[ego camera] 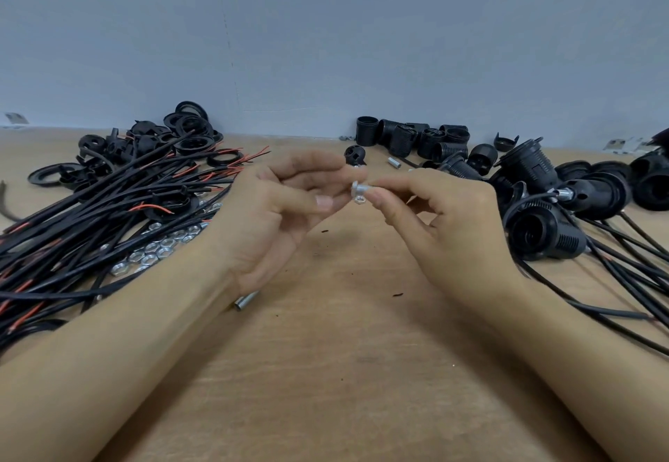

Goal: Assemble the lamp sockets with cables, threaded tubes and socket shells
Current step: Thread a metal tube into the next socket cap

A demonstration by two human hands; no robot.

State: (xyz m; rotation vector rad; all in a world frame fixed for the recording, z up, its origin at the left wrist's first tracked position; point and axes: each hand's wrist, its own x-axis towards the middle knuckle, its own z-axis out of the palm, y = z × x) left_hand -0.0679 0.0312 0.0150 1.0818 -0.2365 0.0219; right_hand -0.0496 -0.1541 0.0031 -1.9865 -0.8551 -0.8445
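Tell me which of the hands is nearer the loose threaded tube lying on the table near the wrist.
Left. The left hand is raised just above and behind the threaded tube, whose far end is hidden under that wrist. The right hand is well off to the tube's right, across bare table.

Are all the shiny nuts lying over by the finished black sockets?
No, the pile of nuts lies on the table's left side beside the loose cables, while the assembled sockets sit on the right.
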